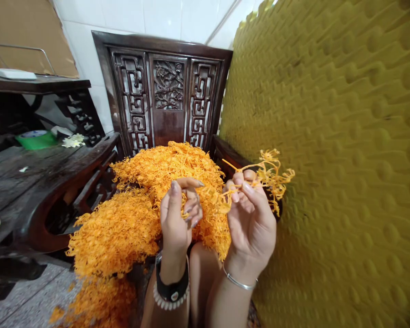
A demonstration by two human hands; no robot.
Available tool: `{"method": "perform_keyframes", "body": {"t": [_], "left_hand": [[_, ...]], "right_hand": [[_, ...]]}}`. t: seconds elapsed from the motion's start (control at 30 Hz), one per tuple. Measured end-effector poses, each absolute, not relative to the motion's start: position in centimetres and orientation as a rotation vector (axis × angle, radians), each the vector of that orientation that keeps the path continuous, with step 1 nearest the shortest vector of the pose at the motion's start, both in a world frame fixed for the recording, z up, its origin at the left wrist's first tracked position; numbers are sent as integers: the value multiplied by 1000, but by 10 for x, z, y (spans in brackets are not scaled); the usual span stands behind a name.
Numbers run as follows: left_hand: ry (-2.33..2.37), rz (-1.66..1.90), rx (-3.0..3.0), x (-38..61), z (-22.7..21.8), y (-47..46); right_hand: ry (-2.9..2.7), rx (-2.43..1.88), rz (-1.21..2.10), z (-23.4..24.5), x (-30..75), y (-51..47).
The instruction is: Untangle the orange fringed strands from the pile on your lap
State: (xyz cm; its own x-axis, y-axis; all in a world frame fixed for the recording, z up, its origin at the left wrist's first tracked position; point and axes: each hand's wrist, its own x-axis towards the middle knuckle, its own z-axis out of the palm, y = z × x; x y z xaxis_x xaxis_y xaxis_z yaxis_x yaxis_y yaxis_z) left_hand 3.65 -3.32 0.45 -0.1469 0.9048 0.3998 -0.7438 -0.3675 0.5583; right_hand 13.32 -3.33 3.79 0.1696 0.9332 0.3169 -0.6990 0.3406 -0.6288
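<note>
My right hand (251,218) pinches an orange plastic flower sprig (275,175) between thumb and fingers. Its thin branches and small blossoms fan out to the right, and a bare stem end sticks out above the fingertips. To its left is my left hand (179,212), with thumb and index finger apart and the other fingers curled toward the palm. A bit of orange shows inside those curled fingers, but I cannot make out what it is. Behind and below both hands lies a large tangled heap of orange plastic sprigs (123,232).
The heap rests against a carved dark wooden chair back (169,127). A yellow-green textured foam mat (328,136) stands along the right side. On the dark wooden table (17,182) at left sit a green tape roll (37,140) and pale flowers (74,140). More orange sprigs (99,303) lie lower left.
</note>
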Motion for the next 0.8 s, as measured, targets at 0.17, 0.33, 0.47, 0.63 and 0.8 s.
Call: {"method": "perform_keyframes", "body": {"t": [0.17,0.33,0.47,0.63,0.8], "left_hand": [[602,1838,1154,42,-1,-35],[825,1870,1262,39,2,-37],[820,1940,1363,36,1,-39],[767,1961,1318,33,-1,-41],[808,1748,1248,24,4,-42]], "right_hand": [[-864,-435,1204,37,129,-35],[-1071,-632,1070,35,128,-35],[-1439,-757,994,32,128,-35],[-1654,-737,766,31,124,-37],[-1724,-723,582,32,123,-40]]}}
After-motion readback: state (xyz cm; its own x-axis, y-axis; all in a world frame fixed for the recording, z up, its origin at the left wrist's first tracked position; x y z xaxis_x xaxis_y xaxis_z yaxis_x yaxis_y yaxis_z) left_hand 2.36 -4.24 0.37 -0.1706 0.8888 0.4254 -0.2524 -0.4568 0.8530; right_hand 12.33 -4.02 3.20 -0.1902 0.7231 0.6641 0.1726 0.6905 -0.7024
